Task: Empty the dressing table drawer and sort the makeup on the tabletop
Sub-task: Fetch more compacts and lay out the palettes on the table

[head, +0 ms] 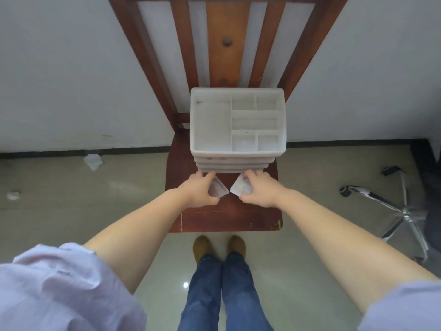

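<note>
Currently, your left hand (199, 191) and right hand (259, 191) each pinch a small clear packet just before the white organizer (237, 120) on the wooden chair seat (229, 218). Its top compartments appear bare, so judge sorting barely begun.

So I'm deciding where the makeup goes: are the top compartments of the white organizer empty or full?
Empty: every compartment in the top of the white organizer shows only bare white floor and dividers, nothing lying inside.
</note>
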A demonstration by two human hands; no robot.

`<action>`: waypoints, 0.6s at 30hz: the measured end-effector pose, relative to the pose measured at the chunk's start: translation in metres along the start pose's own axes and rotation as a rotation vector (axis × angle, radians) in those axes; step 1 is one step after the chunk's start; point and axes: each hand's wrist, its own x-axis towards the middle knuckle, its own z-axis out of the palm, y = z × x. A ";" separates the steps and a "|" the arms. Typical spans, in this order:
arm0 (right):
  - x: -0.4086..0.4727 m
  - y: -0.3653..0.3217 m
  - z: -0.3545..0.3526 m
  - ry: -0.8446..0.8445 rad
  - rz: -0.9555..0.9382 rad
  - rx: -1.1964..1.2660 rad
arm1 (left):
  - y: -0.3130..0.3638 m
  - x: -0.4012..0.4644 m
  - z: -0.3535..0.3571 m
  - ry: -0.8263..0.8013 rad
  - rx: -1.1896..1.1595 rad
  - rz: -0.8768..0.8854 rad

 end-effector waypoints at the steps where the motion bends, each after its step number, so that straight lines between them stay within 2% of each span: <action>1: -0.010 -0.009 -0.002 0.027 -0.037 0.000 | 0.001 -0.015 -0.003 0.046 -0.022 -0.006; 5: -0.040 -0.049 -0.013 0.128 -0.231 -0.098 | -0.002 -0.079 -0.013 0.261 -0.107 -0.088; 8: -0.052 -0.084 -0.024 0.147 -0.403 -0.184 | -0.008 -0.128 -0.015 0.402 -0.183 -0.214; 13: -0.069 -0.150 -0.036 0.121 -0.732 -0.391 | -0.009 -0.217 0.005 0.683 -0.383 -0.459; 18: -0.102 -0.216 -0.018 0.054 -1.045 -0.635 | 0.003 -0.308 0.064 0.894 -0.534 -0.708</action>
